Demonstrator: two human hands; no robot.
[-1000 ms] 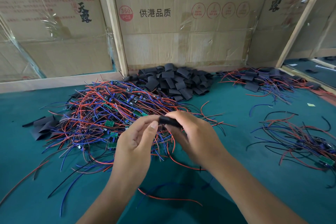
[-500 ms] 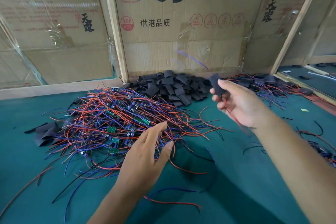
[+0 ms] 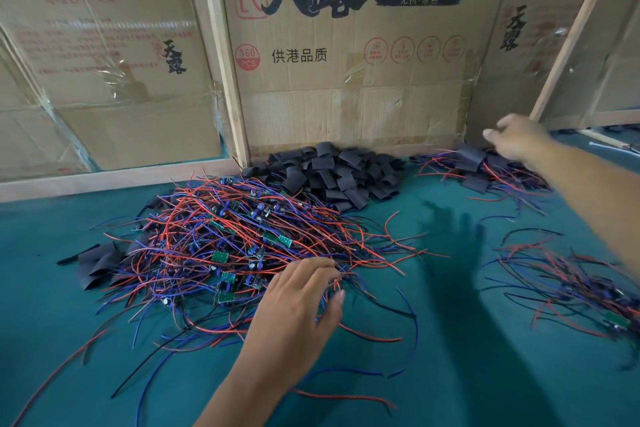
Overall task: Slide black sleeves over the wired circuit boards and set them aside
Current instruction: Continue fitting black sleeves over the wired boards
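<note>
work surface and surroundings: hands over the wire piles

you face a teal felt table surface (image 3: pixel 69 340). flattened cardboard cartons (image 3: pixel 346 80) printed with black and red characters stand upright along its far edge, held between pale wooden frame posts (image 3: pixel 225 80); clear tape or film covers parts of the cardboard.

the tangle of wired circuit boards (image 3: pixel 225 246), red, blue and black leads with small green boards among them, lies left of centre. the heap of black sleeves (image 3: pixel 329 173) sits behind it, against the carton. a few flat sleeves (image 3: pixel 98 262) lie at the tangle's left edge.

your left hand (image 3: pixel 298 312) rests on the near right edge of the tangle, fingers loosely spread and bent down onto the wires; no clear grasp shows.

your right hand (image 3: pixel 516 139) is stretched to the far right, blurred, above the set-aside pile of sleeved boards (image 3: pixel 485 167). you cannot tell its finger state. a second loose bundle of wires (image 3: pixel 571 284) lies at the right.
</note>
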